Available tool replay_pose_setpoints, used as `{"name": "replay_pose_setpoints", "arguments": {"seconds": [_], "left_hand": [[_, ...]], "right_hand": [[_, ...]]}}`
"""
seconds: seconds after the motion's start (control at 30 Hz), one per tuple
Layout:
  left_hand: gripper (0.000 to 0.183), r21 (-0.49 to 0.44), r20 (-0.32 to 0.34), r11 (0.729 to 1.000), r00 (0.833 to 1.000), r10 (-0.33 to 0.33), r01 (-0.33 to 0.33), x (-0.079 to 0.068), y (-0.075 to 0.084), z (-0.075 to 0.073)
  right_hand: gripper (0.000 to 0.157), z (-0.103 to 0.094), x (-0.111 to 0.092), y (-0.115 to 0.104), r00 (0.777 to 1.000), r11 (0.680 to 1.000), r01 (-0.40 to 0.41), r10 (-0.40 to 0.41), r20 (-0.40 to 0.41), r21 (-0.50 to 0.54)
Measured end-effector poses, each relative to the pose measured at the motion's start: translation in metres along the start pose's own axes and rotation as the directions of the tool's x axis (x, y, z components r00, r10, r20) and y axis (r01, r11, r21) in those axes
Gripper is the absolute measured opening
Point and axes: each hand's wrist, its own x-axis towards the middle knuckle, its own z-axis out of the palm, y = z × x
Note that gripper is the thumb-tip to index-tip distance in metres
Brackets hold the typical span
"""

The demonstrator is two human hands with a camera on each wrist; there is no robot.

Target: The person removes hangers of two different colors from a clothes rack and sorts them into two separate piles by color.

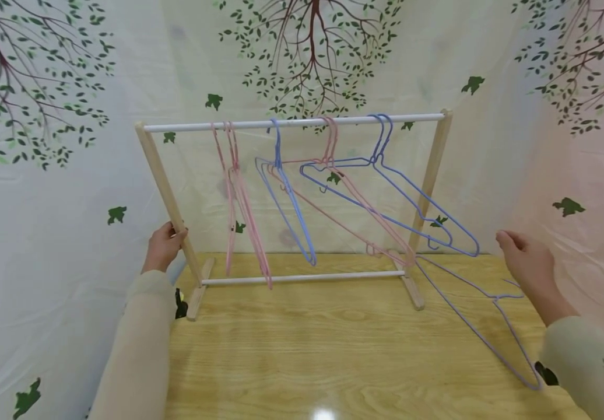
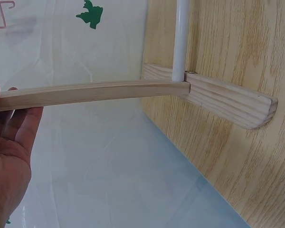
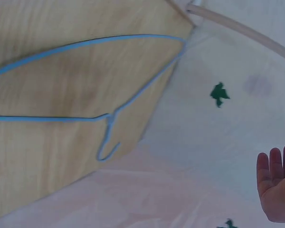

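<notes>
My left hand (image 1: 164, 246) grips the left wooden post (image 1: 159, 169) of a small clothes rack, below its middle. In the left wrist view that post (image 2: 99, 92) lies between thumb and fingers. My right hand (image 1: 530, 265) is raised beyond the rack's right end, holding nothing, its fingers (image 3: 275, 164) loosely bent. Below it a blue hanger (image 1: 496, 298) lies on the table at the right. On the rack's white top rail (image 1: 176, 127) hang several pink hangers (image 1: 235, 167), light blue hangers (image 1: 278, 157), a pink pair (image 1: 328, 160) and a darker blue pair (image 1: 377, 158).
The rack stands on wooden feet (image 1: 412, 291), joined by a white lower rail (image 1: 333, 276), on a wood-grain table (image 1: 281, 361). A pale cloth backdrop (image 1: 186, 70) with printed trees and leaves surrounds the table's back and sides.
</notes>
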Motion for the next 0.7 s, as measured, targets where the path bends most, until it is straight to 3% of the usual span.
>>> {"name": "replay_pose_setpoints", "arguments": {"seconds": [0.23, 0.5, 0.7], "left_hand": [[0.045, 0.0, -0.011, 1.0, 1.0, 0.002, -0.002, -0.002, 0.0, 0.001], [0.049, -0.113, -0.021, 0.993, 0.999, -0.035, 0.032, -0.003, -0.003, 0.005], [0.047, -0.104, -0.052, 0.993, 0.997, -0.055, 0.05, -0.003, -0.001, 0.01]], "right_hand": [[0.065, -0.003, 0.011, -0.042, 0.997, 0.996, 0.075, -0.074, -0.018, 0.05], [0.066, -0.001, 0.02, -0.085, 0.991, 0.988, 0.133, -0.132, -0.018, 0.079], [0.065, 0.004, 0.021, -0.114, 0.987, 0.982, 0.159, -0.162, 0.018, 0.097]]}}
